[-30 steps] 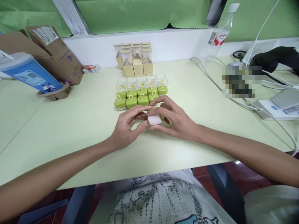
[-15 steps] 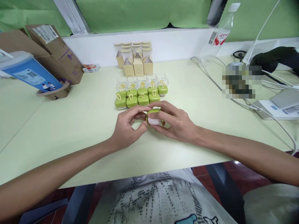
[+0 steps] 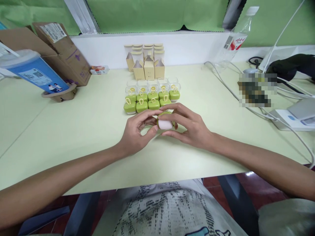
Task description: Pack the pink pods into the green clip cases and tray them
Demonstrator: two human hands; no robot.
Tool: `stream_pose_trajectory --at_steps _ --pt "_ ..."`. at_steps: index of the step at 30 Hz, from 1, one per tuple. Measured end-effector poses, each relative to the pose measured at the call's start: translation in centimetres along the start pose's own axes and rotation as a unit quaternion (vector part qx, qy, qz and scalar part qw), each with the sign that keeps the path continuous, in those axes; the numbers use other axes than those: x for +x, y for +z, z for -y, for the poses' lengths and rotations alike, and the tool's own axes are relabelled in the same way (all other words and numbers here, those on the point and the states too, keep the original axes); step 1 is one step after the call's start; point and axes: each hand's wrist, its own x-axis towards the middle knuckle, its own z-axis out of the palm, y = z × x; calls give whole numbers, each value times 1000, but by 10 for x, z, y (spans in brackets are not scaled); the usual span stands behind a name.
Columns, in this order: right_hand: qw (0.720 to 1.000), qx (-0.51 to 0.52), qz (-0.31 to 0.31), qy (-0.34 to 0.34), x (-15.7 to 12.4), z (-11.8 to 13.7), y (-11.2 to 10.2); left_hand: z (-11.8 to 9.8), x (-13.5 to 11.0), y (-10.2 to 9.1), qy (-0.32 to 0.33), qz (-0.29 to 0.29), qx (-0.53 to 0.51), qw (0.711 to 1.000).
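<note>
The left hand (image 3: pixel 136 134) and the right hand (image 3: pixel 193 126) hold a small green-and-white case (image 3: pixel 165 124) between them, the left hand's thumb and forefinger at its left edge, the right hand's fingers bent over its top. Its pale face turns to the near side; whether it touches the table (image 3: pixel 98 170) I cannot tell. Just beyond, near the fingers, stand two rows of green cases (image 3: pixel 154 104) with cream loops on top — four show in the near row, five in the far one. Behind them is a line of clear plastic pieces (image 3: pixel 153 88) with round yellow marks, then a cluster of cream boxes (image 3: pixel 149 70) with raised flaps by the wall. At the far left, a blue cup (image 3: pixel 36 72) sits tilted in a brown holder (image 3: pixel 60 94) — beside it a cardboard box (image 3: pixel 72 64) and a small packet (image 3: pixel 99 69). At the far right stands a clear bottle (image 3: pixel 233 42), with white cables (image 3: pixel 222 82) and a white box (image 3: pixel 287 118) on its near side.
</note>
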Motion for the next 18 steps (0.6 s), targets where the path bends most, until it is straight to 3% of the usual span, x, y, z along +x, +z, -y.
stream_pose_trajectory --at_steps 4,7,11,18 --pt "999 -7 -17 47 -1 1 -2 -1 -1 -1 59 -11 90 994" --pt "994 11 -41 99 0 0 -4 -3 -3 0 142 -29 199 969" --pt "979 26 -87 185 2 -6 -8 -10 -5 2 220 -49 246 943" --pt "989 3 -72 131 5 -14 -15 -16 -3 3 229 -1 272 935"
